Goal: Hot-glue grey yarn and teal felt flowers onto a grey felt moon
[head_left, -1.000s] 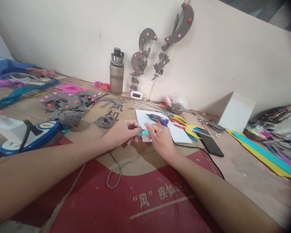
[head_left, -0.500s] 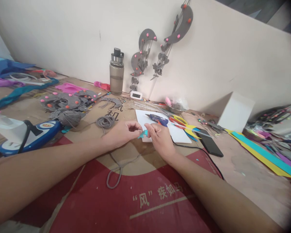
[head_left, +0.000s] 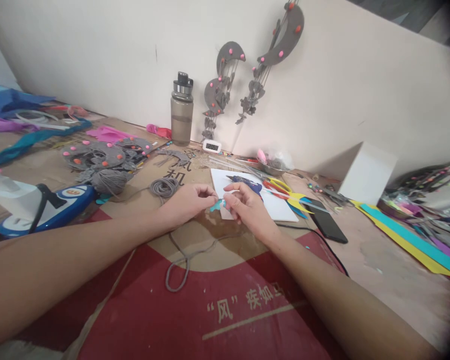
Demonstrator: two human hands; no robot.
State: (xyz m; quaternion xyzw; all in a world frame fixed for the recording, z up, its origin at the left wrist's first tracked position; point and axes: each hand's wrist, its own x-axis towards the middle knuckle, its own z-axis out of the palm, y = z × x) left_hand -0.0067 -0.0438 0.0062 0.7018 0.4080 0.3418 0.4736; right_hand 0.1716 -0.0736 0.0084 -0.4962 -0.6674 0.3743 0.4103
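Observation:
A small teal piece point(head_left: 216, 205), perhaps paper or felt, sits between my hands above the cardboard. My left hand point(head_left: 189, 204) is closed, its thumb and forefinger pinching the piece from the left. The curled fingers of my right hand point(head_left: 249, 207) meet its right edge, with the forefinger a little raised. Grey cord point(head_left: 182, 275) lies looped on the cardboard below my hands, and a coil of the cord point(head_left: 164, 187) rests beside my left hand. Behind my right hand, a dark blue glue gun point(head_left: 243, 182) lies on a white board point(head_left: 281, 212).
Yellow-handled scissors point(head_left: 279, 185) and a black phone point(head_left: 328, 222) lie to the right. A water bottle point(head_left: 182, 110) stands against the wall, near hanging grey crescent ornaments point(head_left: 230, 52). A blue-and-white power strip point(head_left: 73, 197) and a grey yarn ball point(head_left: 110, 181) are left.
My right hand's fingers have loosened and its forefinger has lifted off the thumb. The teal piece stays between my hands. The view has shifted slightly.

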